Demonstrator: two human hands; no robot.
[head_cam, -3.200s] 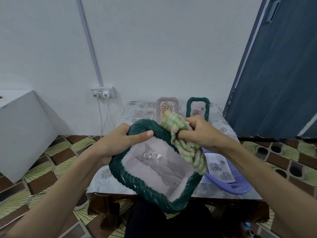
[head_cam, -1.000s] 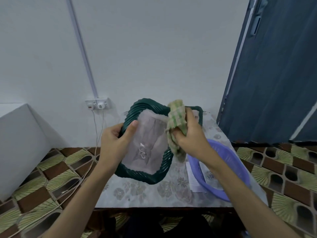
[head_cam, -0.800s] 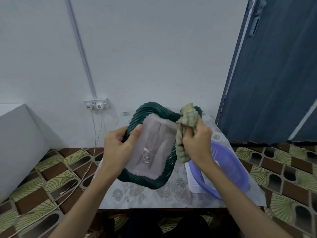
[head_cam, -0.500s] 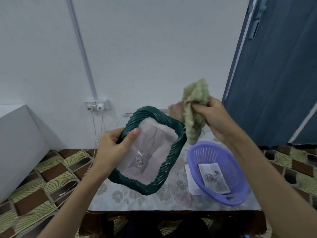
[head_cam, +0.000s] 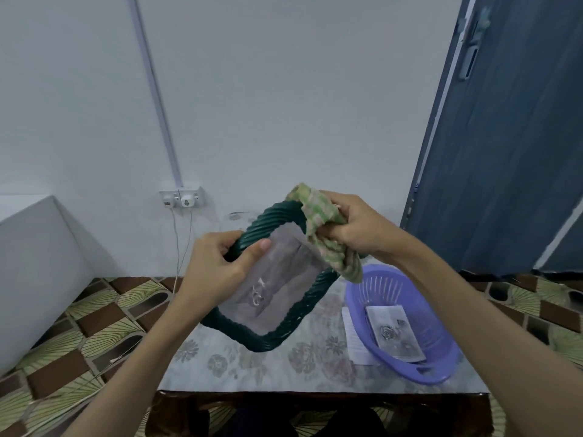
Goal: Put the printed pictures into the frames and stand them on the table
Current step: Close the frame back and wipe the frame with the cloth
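Floral-patterned cloth covers the desk point(head_cam: 252, 367), where a purple basket point(head_cam: 441, 370) sits at the right holding a printed picture point(head_cam: 394, 334), with a sheet of paper point(head_cam: 353, 339) just beside it. Above the desk, the left hand point(head_cam: 217, 269) grips the left edge of a tilted green woven frame point(head_cam: 303, 313), thumb on the grey print inside. The right hand point(head_cam: 356, 230) clutches a green checked rag point(head_cam: 325, 234) against the frame's upper corner. A wall socket point(head_cam: 181, 198) is behind.
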